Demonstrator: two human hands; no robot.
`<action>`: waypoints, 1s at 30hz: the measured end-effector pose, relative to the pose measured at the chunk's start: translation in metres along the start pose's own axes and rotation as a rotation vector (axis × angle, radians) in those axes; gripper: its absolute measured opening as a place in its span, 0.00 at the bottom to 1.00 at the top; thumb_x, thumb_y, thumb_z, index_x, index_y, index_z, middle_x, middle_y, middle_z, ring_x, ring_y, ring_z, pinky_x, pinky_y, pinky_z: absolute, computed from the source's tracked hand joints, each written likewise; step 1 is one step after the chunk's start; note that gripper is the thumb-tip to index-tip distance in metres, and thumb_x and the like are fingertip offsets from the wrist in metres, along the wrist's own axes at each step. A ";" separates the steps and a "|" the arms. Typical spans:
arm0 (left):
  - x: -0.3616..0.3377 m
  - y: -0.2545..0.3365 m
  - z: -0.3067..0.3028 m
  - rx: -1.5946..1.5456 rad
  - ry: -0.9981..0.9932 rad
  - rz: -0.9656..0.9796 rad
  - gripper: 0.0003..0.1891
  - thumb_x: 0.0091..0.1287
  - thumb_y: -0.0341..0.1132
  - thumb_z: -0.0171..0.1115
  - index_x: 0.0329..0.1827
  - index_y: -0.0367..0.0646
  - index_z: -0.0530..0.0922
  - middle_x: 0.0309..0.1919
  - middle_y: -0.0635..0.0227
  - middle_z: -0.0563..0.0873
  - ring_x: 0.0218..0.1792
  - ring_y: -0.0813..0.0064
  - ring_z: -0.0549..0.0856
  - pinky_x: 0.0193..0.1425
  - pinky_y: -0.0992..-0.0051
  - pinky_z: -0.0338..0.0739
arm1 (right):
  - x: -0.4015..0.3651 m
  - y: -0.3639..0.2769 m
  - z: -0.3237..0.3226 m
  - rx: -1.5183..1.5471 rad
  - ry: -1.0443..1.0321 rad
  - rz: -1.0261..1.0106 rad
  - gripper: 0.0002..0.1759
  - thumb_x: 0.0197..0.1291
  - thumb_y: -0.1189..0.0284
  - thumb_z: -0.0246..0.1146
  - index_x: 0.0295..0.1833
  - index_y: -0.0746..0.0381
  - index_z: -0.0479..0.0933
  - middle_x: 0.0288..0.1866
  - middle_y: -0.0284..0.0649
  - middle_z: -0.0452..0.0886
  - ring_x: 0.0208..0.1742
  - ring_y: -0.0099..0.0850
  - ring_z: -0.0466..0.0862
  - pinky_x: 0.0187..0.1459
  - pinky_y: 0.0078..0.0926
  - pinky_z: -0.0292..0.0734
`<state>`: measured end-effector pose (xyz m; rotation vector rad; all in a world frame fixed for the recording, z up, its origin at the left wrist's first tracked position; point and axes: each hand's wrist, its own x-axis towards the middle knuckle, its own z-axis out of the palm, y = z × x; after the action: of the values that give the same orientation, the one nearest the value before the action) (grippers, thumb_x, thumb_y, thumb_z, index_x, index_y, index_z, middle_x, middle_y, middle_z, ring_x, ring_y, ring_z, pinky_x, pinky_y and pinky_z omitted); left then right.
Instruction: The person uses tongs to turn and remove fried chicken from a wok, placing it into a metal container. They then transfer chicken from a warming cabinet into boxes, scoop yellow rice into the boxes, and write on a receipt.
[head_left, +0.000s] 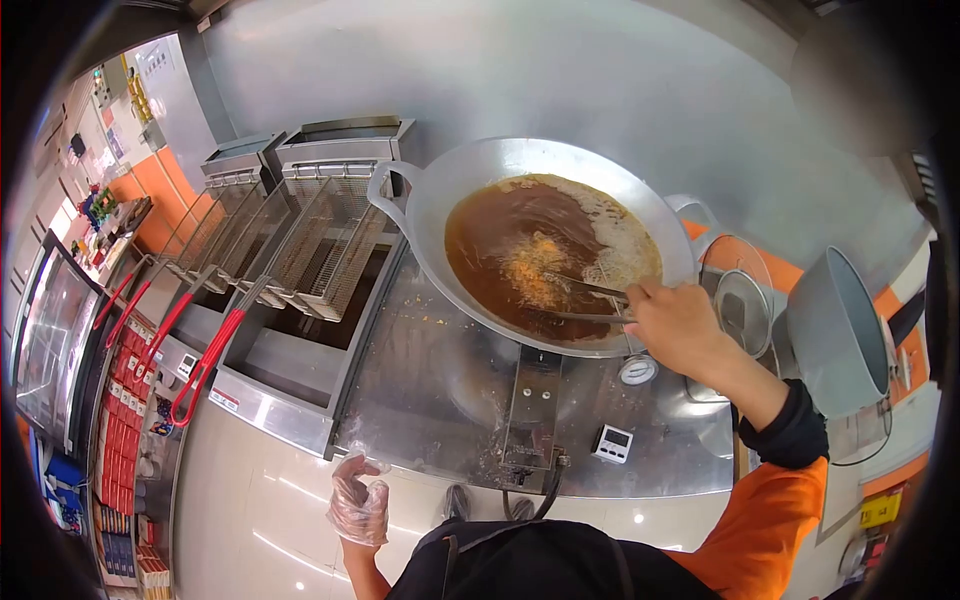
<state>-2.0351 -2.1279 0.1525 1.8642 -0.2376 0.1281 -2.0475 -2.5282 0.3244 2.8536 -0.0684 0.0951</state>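
Observation:
My right hand (672,322) is bare and closed round metal tongs (580,317), whose tips reach into the brown oil in a large silver wok (425,210). Orange-yellow bits (535,270) float around the tong tips, and pale foam (625,235) lies along the oil's far right side. My left hand (358,502) wears a clear plastic glove. It is raised beside the counter's front edge, away from the wok, with its fingers curled and apart and nothing visible between them.
Fryers with wire baskets (335,240) and red handles (212,355) stand left of the wok. A dial thermometer (638,370) sits at its near rim. On the steel counter (430,400) lies a white timer (612,444). A tall grey pot (835,340) is at the right.

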 end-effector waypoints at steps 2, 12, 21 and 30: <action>0.001 -0.003 0.000 -0.004 -0.015 0.011 0.24 0.59 0.27 0.60 0.60 0.39 0.69 0.40 0.66 0.80 0.22 0.86 0.66 0.28 0.83 0.63 | 0.009 0.003 0.006 -0.010 -0.046 -0.008 0.20 0.56 0.59 0.65 0.44 0.65 0.77 0.37 0.45 0.80 0.38 0.46 0.84 0.39 0.41 0.78; 0.005 -0.020 -0.002 -0.043 0.004 0.052 0.24 0.60 0.30 0.63 0.60 0.39 0.69 0.39 0.67 0.81 0.22 0.86 0.65 0.27 0.82 0.62 | 0.032 0.094 0.011 0.467 -0.224 -0.195 0.18 0.64 0.60 0.61 0.46 0.65 0.79 0.28 0.40 0.80 0.28 0.34 0.81 0.30 0.31 0.73; 0.007 -0.020 -0.001 -0.036 -0.032 0.024 0.24 0.60 0.32 0.63 0.60 0.39 0.70 0.38 0.66 0.81 0.22 0.86 0.65 0.27 0.82 0.62 | 0.020 0.091 -0.044 0.719 -0.534 0.370 0.25 0.63 0.53 0.61 0.47 0.66 0.81 0.25 0.30 0.74 0.20 0.18 0.70 0.20 0.18 0.65; 0.010 -0.014 0.000 -0.026 -0.064 0.025 0.24 0.60 0.34 0.63 0.60 0.40 0.70 0.38 0.67 0.81 0.22 0.86 0.64 0.27 0.82 0.62 | -0.013 0.083 -0.043 0.148 0.102 0.102 0.20 0.57 0.58 0.65 0.48 0.61 0.80 0.41 0.43 0.83 0.42 0.38 0.84 0.47 0.39 0.74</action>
<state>-2.0226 -2.1247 0.1418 1.8419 -0.3058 0.0821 -2.0680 -2.5949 0.3875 2.9859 -0.1941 0.2776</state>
